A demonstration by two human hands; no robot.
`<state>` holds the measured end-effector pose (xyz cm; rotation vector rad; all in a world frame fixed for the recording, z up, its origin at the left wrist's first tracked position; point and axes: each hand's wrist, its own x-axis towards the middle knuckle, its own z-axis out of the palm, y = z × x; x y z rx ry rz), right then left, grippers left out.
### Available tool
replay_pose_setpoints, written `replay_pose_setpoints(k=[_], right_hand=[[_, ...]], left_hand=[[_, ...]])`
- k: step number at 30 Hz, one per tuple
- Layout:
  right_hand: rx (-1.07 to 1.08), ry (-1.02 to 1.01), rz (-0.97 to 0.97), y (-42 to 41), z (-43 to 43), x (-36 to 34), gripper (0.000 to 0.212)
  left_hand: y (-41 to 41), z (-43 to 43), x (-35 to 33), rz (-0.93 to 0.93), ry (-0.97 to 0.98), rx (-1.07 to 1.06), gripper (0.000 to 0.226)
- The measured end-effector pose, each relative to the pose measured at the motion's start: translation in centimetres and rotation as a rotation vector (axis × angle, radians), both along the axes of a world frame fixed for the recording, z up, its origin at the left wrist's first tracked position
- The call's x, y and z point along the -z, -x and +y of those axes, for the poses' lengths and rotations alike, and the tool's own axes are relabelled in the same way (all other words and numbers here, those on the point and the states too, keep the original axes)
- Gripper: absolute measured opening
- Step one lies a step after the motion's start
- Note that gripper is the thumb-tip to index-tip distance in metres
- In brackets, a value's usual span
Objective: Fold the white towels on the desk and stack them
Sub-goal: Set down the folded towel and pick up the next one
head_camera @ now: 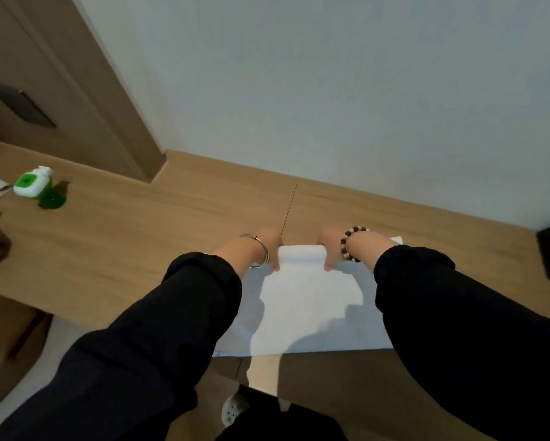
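The left hand (266, 248) and right hand (330, 247) each pinch the twelve-o'clock edge of the white towel (308, 303) on the counter (140, 237), likely to fold it toward six o'clock.

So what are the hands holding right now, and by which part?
Both the left hand and the right hand grip the white towel by its far edge, side by side.
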<state>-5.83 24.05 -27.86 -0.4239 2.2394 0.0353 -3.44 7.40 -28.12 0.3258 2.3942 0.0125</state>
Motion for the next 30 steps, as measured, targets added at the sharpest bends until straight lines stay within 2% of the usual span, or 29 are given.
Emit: replay_pose_setpoints(k=[2,5,10,14,16,23,30], right_hand=[[-0.007,0.013,0.032,0.4,-0.2,-1.4,0.032],[-0.037,0.055,0.102,1.5,-1.8,-4.0,0.032],[-0.27,0.107,0.29,2.5,-7.8,-8.7,0.017],[-0.408,0.197,0.449,1.9,-15.7,-11.8,0.006],[-0.48,0.236,0.495,0.9,-20.6,-13.5,0.003],[-0.745,0.338,0.662,-7.3,-38.9,-18.1,0.009],[-1.026,0.443,0.625,-17.5,-54.1,-18.7,0.004]], left_hand=[[0.0,-0.7,-1.7,0.045,0.009,-0.022,0.025],[0.3,-3.1,-4.6,0.154,-0.01,-0.082,0.025],[-1.4,-9.1,-9.2,0.358,0.037,-0.111,0.019],[-5.0,-16.3,-13.0,0.482,0.12,-0.178,0.018],[-7.5,-20.5,-14.9,0.533,0.156,-0.243,0.016],[-19.4,-36.1,-19.3,0.649,0.294,-0.474,0.018],[-32.9,-47.2,-18.2,0.683,0.359,-0.772,0.014]])
